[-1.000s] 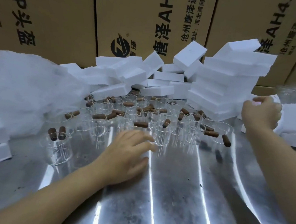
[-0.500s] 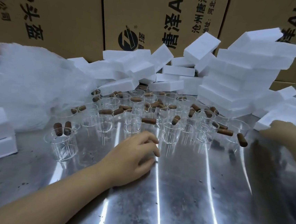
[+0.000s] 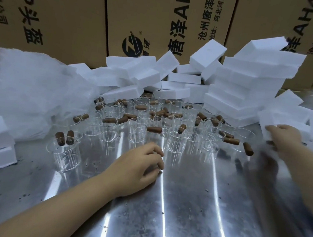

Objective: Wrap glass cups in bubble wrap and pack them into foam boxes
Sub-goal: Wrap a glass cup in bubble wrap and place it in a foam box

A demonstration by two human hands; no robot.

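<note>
Near me the steel table [image 3: 191,207] lies open, so I have room to sweep across it. Farther back the glass cups [image 3: 137,133] stand packed close, with brown cylinders [image 3: 154,129] lying across their rims. On the left the bubble wrap [image 3: 30,91] walls me off, and foam boxes [image 3: 246,92] crowd the rear and right.

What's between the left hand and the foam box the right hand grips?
Head view: glass cups stand between left hand and foam box, plus a loose brown stopper lying on the steel table near the right hand.
</note>
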